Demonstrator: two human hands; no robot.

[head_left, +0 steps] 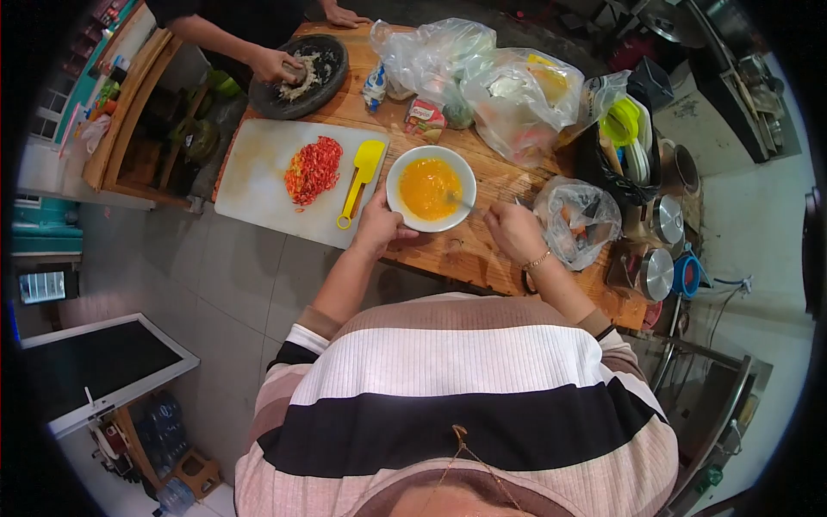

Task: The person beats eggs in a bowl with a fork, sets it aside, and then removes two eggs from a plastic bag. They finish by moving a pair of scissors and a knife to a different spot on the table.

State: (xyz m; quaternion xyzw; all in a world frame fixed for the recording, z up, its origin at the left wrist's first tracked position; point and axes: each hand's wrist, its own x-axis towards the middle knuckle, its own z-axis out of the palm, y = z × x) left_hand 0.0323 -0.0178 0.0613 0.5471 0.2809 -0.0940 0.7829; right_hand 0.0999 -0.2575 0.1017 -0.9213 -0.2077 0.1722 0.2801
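Note:
A white bowl [396,177] of beaten yellow egg stands on the wooden table [465,250]. My left hand [377,226] grips the bowl's near rim. My right hand [514,229] holds a thin metal utensil [465,202], a fork or whisk, whose tip dips into the egg. A white cutting board [258,185] lies left of the bowl with a pile of chopped red chilli [313,169] and a yellow spatula [362,181] on it.
Another person's hand [276,65] presses a pestle in a dark stone mortar [332,73] at the far end. Clear plastic bags [482,86] of groceries crowd the table's right side. Metal pots [659,250] and a black basket [603,164] stand at the right edge.

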